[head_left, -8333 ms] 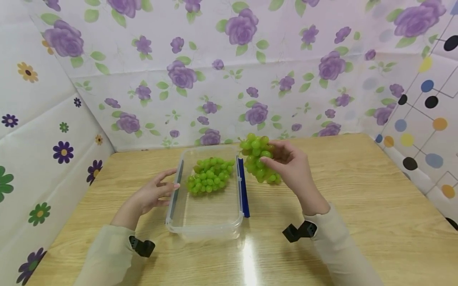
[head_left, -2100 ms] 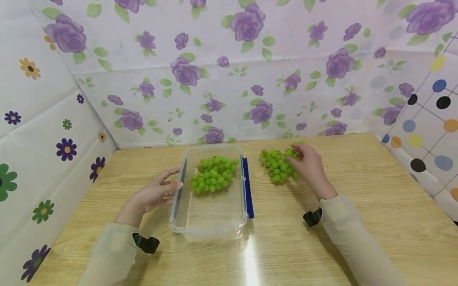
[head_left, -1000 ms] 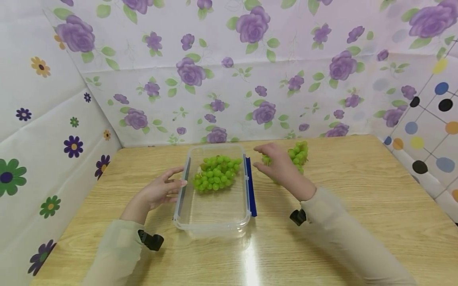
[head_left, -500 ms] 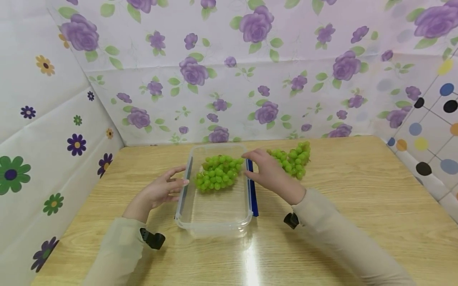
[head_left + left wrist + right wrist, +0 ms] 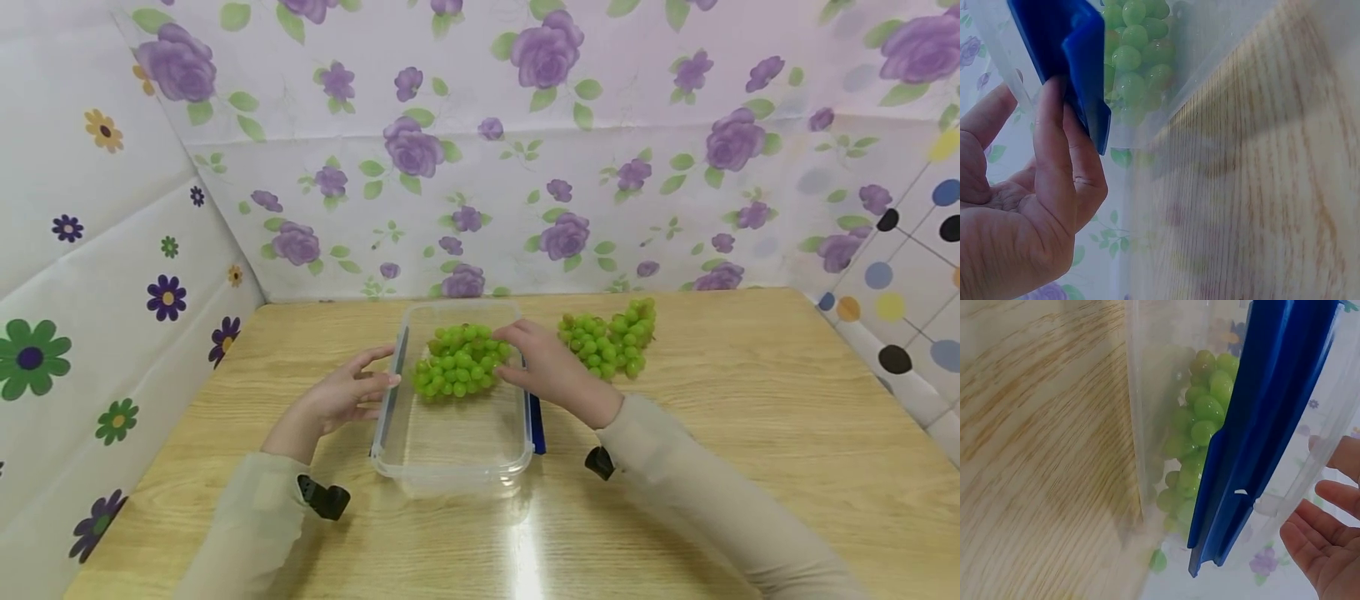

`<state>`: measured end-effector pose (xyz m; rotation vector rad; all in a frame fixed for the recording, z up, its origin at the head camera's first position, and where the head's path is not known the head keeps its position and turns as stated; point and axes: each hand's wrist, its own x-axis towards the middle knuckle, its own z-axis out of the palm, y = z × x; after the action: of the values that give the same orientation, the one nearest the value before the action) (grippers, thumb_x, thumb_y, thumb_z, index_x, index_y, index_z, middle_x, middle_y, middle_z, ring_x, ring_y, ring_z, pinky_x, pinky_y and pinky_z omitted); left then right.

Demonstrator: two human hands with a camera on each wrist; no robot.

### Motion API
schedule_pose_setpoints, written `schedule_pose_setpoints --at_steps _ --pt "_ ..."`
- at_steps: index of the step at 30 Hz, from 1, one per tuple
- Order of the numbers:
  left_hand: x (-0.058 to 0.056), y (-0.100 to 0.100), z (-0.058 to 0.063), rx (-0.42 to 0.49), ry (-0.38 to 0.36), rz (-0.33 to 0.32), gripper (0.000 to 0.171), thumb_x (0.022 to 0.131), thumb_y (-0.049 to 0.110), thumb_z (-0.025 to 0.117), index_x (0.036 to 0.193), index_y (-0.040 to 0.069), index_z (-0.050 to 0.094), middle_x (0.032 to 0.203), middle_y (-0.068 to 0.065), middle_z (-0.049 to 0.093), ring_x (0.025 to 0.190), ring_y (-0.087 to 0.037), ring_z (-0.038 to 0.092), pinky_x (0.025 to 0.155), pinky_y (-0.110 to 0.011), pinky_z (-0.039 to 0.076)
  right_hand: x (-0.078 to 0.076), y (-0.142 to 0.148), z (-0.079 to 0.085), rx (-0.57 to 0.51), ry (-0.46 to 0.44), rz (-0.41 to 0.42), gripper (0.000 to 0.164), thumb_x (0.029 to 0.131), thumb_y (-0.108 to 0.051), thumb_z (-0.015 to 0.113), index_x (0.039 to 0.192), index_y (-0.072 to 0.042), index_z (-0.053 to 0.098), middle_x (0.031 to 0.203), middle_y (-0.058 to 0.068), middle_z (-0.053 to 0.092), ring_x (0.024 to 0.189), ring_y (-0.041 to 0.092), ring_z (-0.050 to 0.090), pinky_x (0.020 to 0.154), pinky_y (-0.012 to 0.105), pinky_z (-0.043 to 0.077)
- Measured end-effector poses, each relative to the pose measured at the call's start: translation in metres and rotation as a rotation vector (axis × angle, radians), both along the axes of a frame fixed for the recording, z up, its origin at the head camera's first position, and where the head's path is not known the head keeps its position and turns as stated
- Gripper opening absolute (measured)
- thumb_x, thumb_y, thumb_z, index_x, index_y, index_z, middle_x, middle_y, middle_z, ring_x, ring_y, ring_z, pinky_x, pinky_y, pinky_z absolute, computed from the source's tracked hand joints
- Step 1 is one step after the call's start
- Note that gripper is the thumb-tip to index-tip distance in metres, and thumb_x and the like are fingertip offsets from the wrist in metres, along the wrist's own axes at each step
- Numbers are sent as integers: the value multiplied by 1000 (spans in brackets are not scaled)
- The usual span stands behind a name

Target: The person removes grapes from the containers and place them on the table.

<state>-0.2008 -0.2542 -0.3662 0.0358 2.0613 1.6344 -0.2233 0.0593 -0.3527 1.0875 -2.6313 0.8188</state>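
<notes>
A clear plastic food container (image 5: 465, 471) with blue side latches stands on the table, a bunch of green grapes (image 5: 459, 367) lying inside toward the back. At its left wall my left hand (image 5: 333, 404) lightly holds on, thumb at the rim and fingers against the blue latch (image 5: 1079, 56). My right hand (image 5: 551, 362) reaches over the right rim, fingers spread and relaxed above the right edge of the bunch. Whether its fingertips touch the grapes I cannot tell. The other blue latch (image 5: 1260, 425) hangs down below it. More green grapes (image 5: 611, 342) lie on the table behind the right hand.
The wooden table (image 5: 712, 433) extends to the right and front of the container. Behind it rises a wall cover (image 5: 480, 167) with purple flowers; patterned covers also line the left and right sides.
The right hand, which held up a bunch earlier, has set it on the table at the right, let go and moved left over the container. The left hand stays at the left wall.
</notes>
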Motion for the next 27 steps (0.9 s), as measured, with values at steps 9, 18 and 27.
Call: schedule_pose_setpoints --at_steps 9,18,27 --pt "0 0 -1 0 -4 12 75 96 28 56 154 23 9 153 -25 18 138 -47 21 90 -36 47 1 -10 3 23 -72 21 44 86 -15 72 124 -1 58 117 17 59 105 31 58 87 40 49" --pt "1 1 0 0 -5 18 75 96 27 56 154 23 10 153 -25 18 138 -46 21 89 -35 47 -5 -21 6 105 -193 41 46 88 -18 70 128 -1 55 120 17 57 105 30 58 87 39 49" --pt "2 1 2 0 -9 23 75 95 26 56 154 22 10 153 -24 20 139 -46 21 88 -34 47 -10 -28 7 149 -210 52 48 87 -16 70 129 1 54 123 17 56 110 30 56 91 39 48"
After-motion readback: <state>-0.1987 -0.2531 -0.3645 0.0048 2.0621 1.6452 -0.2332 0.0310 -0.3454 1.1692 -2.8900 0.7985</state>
